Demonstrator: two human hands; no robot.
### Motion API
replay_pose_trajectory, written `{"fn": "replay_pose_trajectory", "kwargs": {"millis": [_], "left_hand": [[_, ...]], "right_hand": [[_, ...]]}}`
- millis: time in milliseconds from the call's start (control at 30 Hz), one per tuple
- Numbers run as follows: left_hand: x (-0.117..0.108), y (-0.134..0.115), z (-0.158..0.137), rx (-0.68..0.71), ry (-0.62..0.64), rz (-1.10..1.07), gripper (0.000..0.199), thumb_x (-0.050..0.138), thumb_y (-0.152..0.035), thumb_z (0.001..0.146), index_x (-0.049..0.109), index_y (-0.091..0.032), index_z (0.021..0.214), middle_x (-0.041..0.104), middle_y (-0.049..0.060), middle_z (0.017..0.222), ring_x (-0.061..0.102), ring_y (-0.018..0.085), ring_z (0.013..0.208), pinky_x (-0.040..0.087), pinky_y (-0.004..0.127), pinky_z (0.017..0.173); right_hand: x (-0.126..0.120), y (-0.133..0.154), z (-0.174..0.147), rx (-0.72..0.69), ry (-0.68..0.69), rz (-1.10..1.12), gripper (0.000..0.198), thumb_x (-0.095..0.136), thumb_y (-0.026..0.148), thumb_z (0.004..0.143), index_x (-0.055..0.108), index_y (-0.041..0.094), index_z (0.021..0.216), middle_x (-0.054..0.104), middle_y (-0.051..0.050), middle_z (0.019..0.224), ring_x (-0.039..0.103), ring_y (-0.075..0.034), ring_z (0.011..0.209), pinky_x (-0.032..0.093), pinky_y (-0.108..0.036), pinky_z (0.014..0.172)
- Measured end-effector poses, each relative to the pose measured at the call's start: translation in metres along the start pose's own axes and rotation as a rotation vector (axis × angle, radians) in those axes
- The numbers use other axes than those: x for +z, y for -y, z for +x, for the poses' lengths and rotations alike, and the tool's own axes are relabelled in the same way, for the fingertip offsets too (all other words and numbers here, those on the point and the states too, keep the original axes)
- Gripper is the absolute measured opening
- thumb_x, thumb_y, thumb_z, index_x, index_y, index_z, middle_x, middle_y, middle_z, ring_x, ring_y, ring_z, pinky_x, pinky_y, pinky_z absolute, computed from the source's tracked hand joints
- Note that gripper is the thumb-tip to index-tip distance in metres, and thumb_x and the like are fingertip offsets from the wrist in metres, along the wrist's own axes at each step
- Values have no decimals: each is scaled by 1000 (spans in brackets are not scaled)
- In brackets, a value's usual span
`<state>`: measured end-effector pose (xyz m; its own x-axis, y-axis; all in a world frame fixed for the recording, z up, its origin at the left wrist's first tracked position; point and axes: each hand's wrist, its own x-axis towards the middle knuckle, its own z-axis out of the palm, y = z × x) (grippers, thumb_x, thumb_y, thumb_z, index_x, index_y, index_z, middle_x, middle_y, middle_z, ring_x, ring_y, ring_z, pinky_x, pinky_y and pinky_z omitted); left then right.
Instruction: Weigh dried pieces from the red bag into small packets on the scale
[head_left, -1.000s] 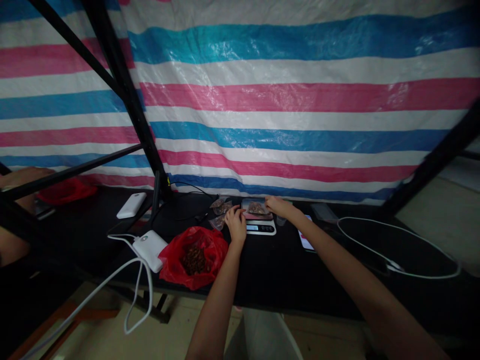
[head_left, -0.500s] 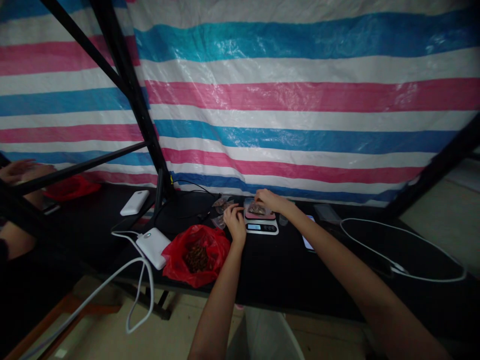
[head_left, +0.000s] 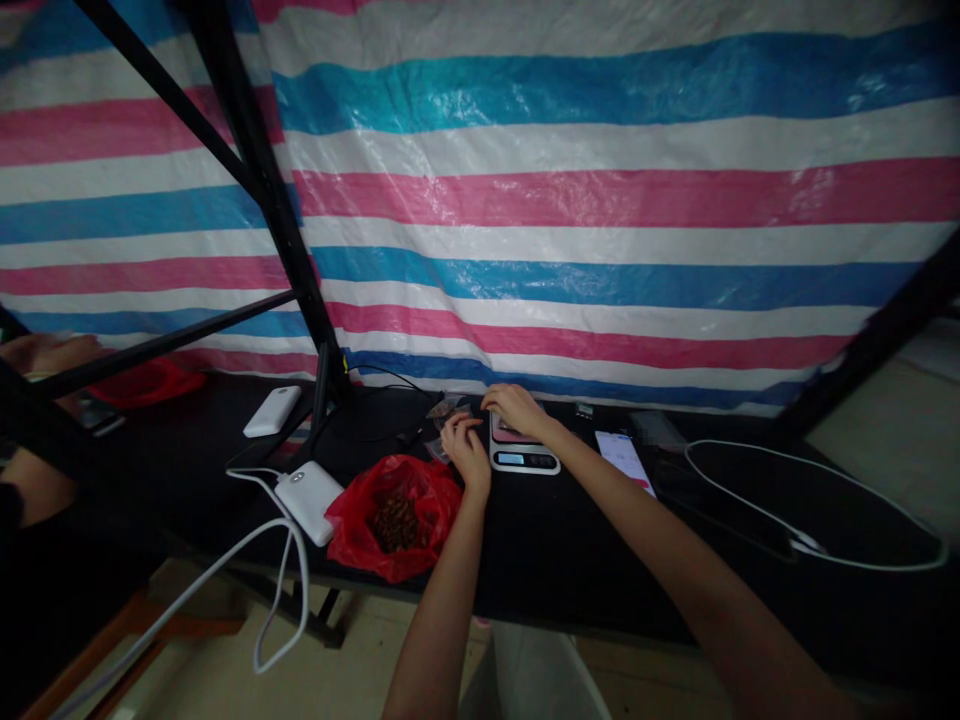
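A small digital kitchen scale (head_left: pixel 546 464) with a lit display and a pink platform lies on the black table. My right hand (head_left: pixel 517 408) is over the platform's back left part, fingers bent down and drawn together; what they hold, if anything, is hidden. Under it, a dark-filled clear plastic bag (head_left: pixel 506 426) shows only in part. My left hand (head_left: pixel 466 450) rests just left of the scale, fingers loosely bent and a little apart. Small clear bags (head_left: pixel 444 405) lie behind and beside it. Nearer me, an open red plastic bag (head_left: pixel 431 490) holds many small brown pieces.
White power banks (head_left: pixel 309 500) (head_left: pixel 271 411) and a looped white cable (head_left: pixel 300 570) lie to the left. A lit phone (head_left: pixel 624 460) and another white cable (head_left: pixel 885 490) are on the right. Black frame posts (head_left: pixel 289 250) stand before striped sheeting. Another person's hands (head_left: pixel 52 355) are far left.
My right hand has moved left across the scale, toward my left hand. The phone on the right is now uncovered by my forearm. My left hand has barely shifted.
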<state>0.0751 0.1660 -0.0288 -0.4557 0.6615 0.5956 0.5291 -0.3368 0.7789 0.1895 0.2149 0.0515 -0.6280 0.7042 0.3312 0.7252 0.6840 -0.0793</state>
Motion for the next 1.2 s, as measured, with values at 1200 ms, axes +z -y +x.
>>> {"fn": "replay_pose_trajectory", "kwargs": {"millis": [1200], "left_hand": [[-2,-6,-3,69,67,-62,28,35,-6,75,59,-20,71,57,4,90,50,18,93,37,32,85]], "right_hand": [[-7,-45,-63,636,-157,-75,13,56,31,77,65,22,81,68,-2,85,59,-20,84,33,-31,74]]}}
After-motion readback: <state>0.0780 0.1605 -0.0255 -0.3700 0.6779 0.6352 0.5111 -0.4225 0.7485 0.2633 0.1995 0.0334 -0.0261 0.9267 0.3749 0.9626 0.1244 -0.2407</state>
